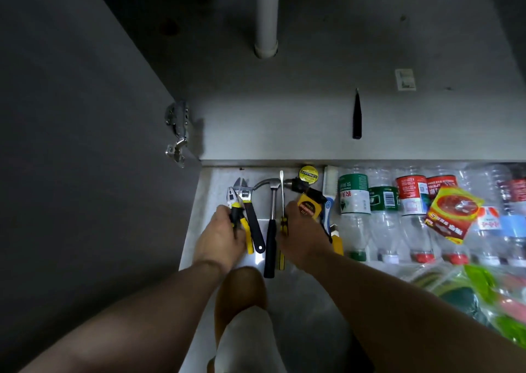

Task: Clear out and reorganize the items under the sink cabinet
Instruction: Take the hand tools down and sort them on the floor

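Observation:
Tools lie side by side on the floor in front of the open cabinet. My left hand [220, 238] grips the yellow-and-black pliers [237, 210] at their handles. Beside them lie an adjustable wrench [250, 216] and a claw hammer [271, 224]. My right hand [301, 236] holds the yellow-and-black screwdriver [282, 201] by its handle and lies partly over a yellow cordless drill [308, 201]. A roll of yellow tape [308, 174] sits by the cabinet edge. Inside the cabinet, a black tool [357, 116] lies on the grey cabinet floor [284, 116].
A white drain pipe [266, 16] comes down at the cabinet's back. The open door [71, 116] with its hinge [178, 133] stands at left. Several empty plastic bottles [384, 216] lie in a row at right, with a red packet [452, 210] and green bags [484, 287].

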### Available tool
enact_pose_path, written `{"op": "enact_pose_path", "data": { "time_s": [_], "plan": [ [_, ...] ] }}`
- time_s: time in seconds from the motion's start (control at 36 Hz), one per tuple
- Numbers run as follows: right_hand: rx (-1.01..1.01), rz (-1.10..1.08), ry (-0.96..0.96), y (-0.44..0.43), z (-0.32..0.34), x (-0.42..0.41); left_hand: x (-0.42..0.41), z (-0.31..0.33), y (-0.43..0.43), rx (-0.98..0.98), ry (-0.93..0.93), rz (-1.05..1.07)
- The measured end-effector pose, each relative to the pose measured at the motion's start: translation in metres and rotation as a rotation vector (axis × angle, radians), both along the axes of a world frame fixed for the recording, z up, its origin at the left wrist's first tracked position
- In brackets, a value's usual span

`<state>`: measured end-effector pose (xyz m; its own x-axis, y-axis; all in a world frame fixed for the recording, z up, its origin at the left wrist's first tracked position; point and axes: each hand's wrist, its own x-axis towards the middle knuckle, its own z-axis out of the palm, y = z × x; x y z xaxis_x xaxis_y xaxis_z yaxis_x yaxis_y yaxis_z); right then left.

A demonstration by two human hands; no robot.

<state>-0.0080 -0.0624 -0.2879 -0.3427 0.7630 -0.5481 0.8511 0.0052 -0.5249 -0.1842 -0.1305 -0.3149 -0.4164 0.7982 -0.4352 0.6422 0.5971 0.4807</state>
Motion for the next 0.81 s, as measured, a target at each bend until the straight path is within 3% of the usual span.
{"op": "enact_pose_path", "data": {
  "time_s": [0.14, 0.33, 0.64, 0.75, 0.81],
  "plan": [
    [-0.202, 0.011, -0.030, -0.003, -0.009, -0.008, -0.010, -0.014, -0.001, -0.023, 0.012, 0.276],
    [-0.193, 0.054, -0.087, -0.001, -0.018, -0.030, -0.017, -0.025, 0.000, -0.106, -0.038, 0.451],
    [-0.171, 0.064, -0.181, -0.003, -0.026, -0.036, -0.007, -0.016, -0.001, -0.070, -0.006, 0.361],
    [-0.101, 0.030, -0.058, 0.009, -0.016, -0.023, 0.003, -0.002, 0.008, 0.060, 0.125, 0.153],
    [0.042, 0.057, -0.006, 0.025, -0.005, -0.011, 0.008, 0.005, 0.018, 0.142, 0.122, 0.033]
  ]
}}
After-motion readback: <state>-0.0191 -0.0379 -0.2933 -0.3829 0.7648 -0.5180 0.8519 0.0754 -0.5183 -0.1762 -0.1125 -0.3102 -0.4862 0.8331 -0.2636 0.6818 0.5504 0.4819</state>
